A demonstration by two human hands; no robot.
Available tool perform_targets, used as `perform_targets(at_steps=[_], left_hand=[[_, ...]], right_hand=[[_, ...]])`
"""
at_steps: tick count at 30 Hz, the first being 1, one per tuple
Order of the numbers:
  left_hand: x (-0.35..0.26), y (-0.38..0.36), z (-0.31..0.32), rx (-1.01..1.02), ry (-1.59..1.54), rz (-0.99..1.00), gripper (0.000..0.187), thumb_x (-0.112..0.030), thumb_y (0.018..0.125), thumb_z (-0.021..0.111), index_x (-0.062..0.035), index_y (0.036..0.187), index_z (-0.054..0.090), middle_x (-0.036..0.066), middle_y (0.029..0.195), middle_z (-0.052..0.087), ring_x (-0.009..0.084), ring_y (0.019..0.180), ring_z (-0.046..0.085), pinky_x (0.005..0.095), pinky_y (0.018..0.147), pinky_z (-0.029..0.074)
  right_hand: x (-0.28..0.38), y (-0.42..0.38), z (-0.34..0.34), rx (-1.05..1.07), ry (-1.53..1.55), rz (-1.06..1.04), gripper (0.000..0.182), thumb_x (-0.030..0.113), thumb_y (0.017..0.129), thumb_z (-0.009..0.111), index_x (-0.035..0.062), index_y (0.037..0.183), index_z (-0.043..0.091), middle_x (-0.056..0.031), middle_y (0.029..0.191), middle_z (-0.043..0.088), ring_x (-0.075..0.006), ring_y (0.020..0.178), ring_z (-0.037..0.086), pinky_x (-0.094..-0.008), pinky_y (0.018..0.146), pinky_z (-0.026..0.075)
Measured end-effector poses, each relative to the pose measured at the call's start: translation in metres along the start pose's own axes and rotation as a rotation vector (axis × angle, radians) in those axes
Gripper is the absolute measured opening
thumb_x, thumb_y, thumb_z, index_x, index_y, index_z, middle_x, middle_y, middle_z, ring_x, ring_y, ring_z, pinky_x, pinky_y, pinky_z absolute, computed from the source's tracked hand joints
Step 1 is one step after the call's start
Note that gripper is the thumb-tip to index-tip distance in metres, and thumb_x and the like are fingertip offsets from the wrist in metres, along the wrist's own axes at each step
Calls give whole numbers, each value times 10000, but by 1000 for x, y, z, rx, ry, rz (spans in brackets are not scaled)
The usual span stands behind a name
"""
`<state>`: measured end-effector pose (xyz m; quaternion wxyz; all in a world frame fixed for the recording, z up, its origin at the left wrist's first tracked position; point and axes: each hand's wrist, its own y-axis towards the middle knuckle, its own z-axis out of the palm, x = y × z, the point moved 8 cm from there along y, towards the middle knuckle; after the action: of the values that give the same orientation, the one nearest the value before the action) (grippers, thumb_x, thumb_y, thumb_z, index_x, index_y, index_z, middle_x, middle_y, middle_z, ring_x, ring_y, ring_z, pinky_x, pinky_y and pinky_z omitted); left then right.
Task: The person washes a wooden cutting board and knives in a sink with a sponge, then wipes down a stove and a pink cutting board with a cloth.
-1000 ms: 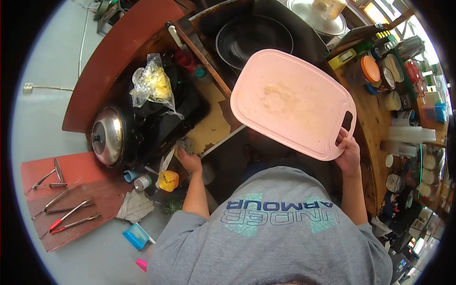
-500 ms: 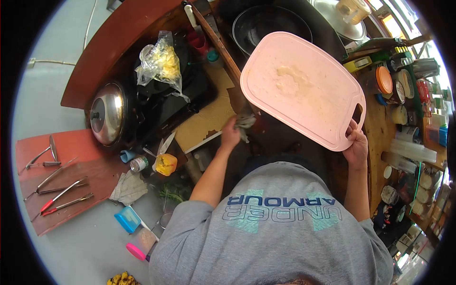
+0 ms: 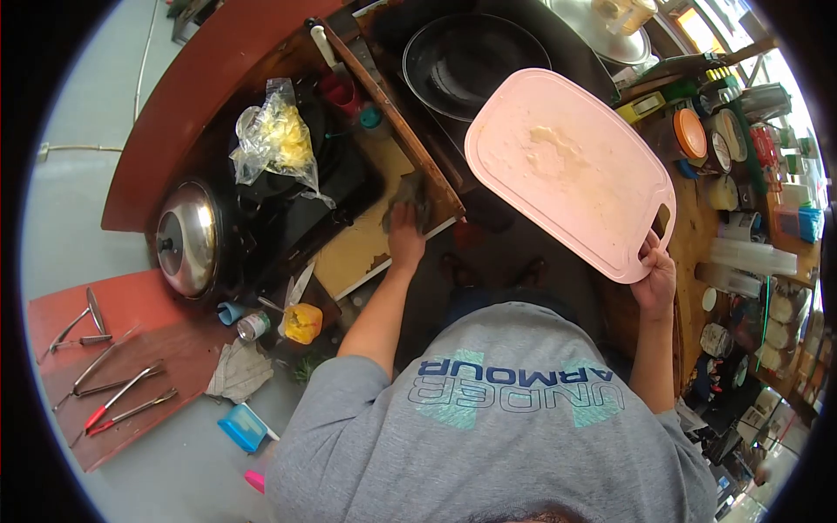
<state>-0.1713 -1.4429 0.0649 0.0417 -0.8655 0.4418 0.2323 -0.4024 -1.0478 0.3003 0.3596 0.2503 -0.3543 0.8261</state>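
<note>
My right hand (image 3: 656, 277) grips a pink cutting board (image 3: 571, 187) at its handle end, fingers around the edge beside the handle slot. The board hangs tilted in front of me, with a wet, pale smear on its middle. My left hand (image 3: 405, 234) presses a dark grey cloth (image 3: 407, 199) onto a worn tan surface (image 3: 344, 261), near a wooden edge strip (image 3: 397, 113). Its fingers lie over the cloth and are partly hidden. Beyond that hand, a clear plastic bag of yellow pieces (image 3: 281, 139) rests on a black stove top (image 3: 288, 227).
A black wok (image 3: 471, 65) stands behind the board. At left are a lidded pot (image 3: 186, 240), a can (image 3: 253, 326), a yellow-orange item (image 3: 302, 322) and tongs (image 3: 122, 397) on a red-brown surface. Jars and containers (image 3: 689, 133) line the wooden counter at right.
My left hand has moved forward and left with the cloth, from beside the tan surface onto it. The cutting board has shifted slightly right, still in my right hand. The view has shifted a little.
</note>
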Motion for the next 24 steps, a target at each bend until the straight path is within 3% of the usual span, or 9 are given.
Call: perform_targets(at_steps=[2, 6, 10, 13, 16, 18, 19, 23, 24], left_hand=[[-5, 42, -10, -54, -326, -145, 607, -14, 759, 594, 10, 1355, 482, 276, 1404, 452, 436, 1304, 437, 456, 1081, 394], [-13, 83, 0, -136, -137, -20, 517, -18, 774, 585, 15, 1288, 540, 254, 1354, 504, 427, 1250, 487, 454, 1056, 419], [-35, 46, 24, 114, -249, 38, 378, -51, 817, 525, 22, 1177, 615, 251, 1303, 544, 418, 1230, 502, 453, 1043, 428], [-55, 1, 18, 325, -79, 98, 408, -38, 803, 516, -18, 1197, 618, 235, 1271, 576, 401, 1206, 530, 451, 1023, 445], [-70, -10, 7, 526, -217, 167, 423, -22, 775, 511, -42, 1179, 633, 234, 1166, 632, 406, 1106, 591, 462, 970, 473], [-46, 10, -12, 424, -217, -101, 412, -29, 752, 534, -43, 1147, 648, 249, 1072, 656, 426, 1009, 623, 473, 918, 491], [-42, 27, -39, 224, -340, -108, 437, -25, 739, 560, -24, 1171, 624, 265, 983, 660, 443, 950, 631, 475, 889, 497], [-24, 111, -83, -162, -127, -80, 436, 27, 734, 583, 4, 1167, 624, 233, 1157, 621, 404, 1125, 576, 434, 912, 510], [-17, 128, -70, -155, -140, -64, 436, 27, 734, 583, 4, 1167, 624, 233, 1157, 621, 404, 1125, 576, 434, 912, 510]], right_hand=[[1, -4, -5, -17, 22, -19, 728, -64, 676, 409, -148, 1395, 334, -251, 1393, 483, -312, 1283, 507, -416, 1105, 422], [-1, -12, -5, 5, 19, 10, 753, -81, 670, 403, -107, 1420, 331, -225, 1410, 476, -290, 1311, 483, -399, 1140, 384], [-8, -12, -1, -14, 28, -23, 720, -65, 679, 395, -142, 1393, 338, -244, 1401, 473, -318, 1308, 475, -427, 1142, 375], [-18, -8, -8, -29, 57, -26, 725, -64, 678, 394, -141, 1396, 335, -244, 1401, 471, -317, 1305, 478, -427, 1139, 378], [-18, -6, -4, -16, 69, -31, 726, -64, 678, 395, -138, 1398, 337, -243, 1401, 472, -316, 1302, 480, -428, 1139, 379], [-16, -7, -3, -8, 88, -36, 724, -64, 679, 394, -136, 1398, 340, -243, 1401, 472, -315, 1300, 481, -427, 1138, 379], [-16, -7, -4, -15, 71, -39, 724, -63, 679, 397, -134, 1397, 345, -244, 1398, 475, -314, 1300, 482, -426, 1136, 382], [-17, -12, -4, 13, 103, -20, 728, -87, 690, 379, -108, 1416, 341, -228, 1390, 499, -291, 1289, 505, -405, 1130, 392], [-16, -16, -8, 1, 102, -39, 728, -87, 690, 379, -108, 1416, 341, -228, 1390, 499, -291, 1289, 505, -405, 1130, 392]])
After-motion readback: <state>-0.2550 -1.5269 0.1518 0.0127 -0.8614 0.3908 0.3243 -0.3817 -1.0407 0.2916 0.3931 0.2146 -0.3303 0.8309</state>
